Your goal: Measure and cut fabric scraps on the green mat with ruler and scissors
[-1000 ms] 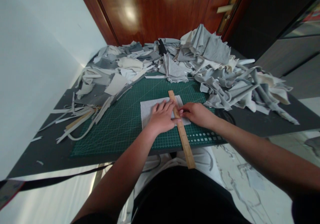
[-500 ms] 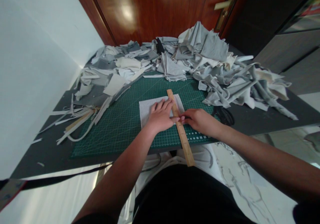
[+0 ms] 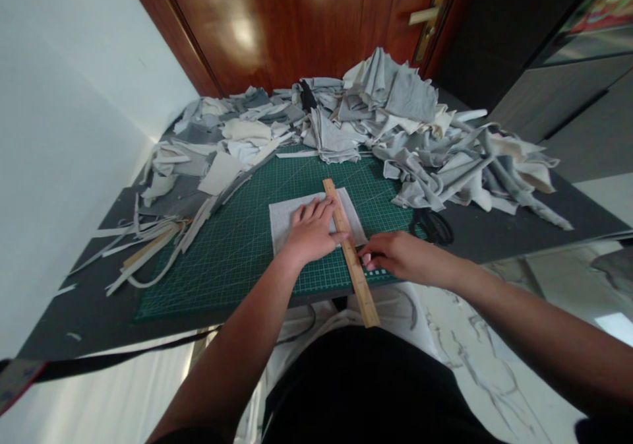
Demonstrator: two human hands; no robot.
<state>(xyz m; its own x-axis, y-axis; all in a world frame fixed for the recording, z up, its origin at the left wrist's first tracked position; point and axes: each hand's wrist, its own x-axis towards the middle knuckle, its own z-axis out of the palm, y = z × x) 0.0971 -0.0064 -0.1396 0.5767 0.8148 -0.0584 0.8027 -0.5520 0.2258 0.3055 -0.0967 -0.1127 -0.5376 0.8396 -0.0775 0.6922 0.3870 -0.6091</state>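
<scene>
A light grey piece of cloth (image 3: 284, 216) lies flat on a green cutting mat (image 3: 232, 253). Across its right part runs a wooden ruler (image 3: 360, 285), whose near end sticks out past the table edge. My left hand (image 3: 309, 233) is spread over the cloth, with fingertips and thumb pressing on the ruler. Just right of the ruler, below the cloth's lower edge, is my right hand (image 3: 395, 254), its fingers curled together in a pinch. Whatever is between those fingers is hidden.
Heaps of grey and cream fabric scraps (image 3: 420, 147) line the back and right of the table. Narrow cut strips (image 3: 153, 239) lie at the left. Beyond my right hand sit black-handled scissors (image 3: 432, 226). A wooden door (image 3: 287, 28) stands behind the table.
My right hand has slid toward me along the ruler, from beside the cloth to below its edge. My left hand stays pressed on cloth and ruler. The view has shifted slightly.
</scene>
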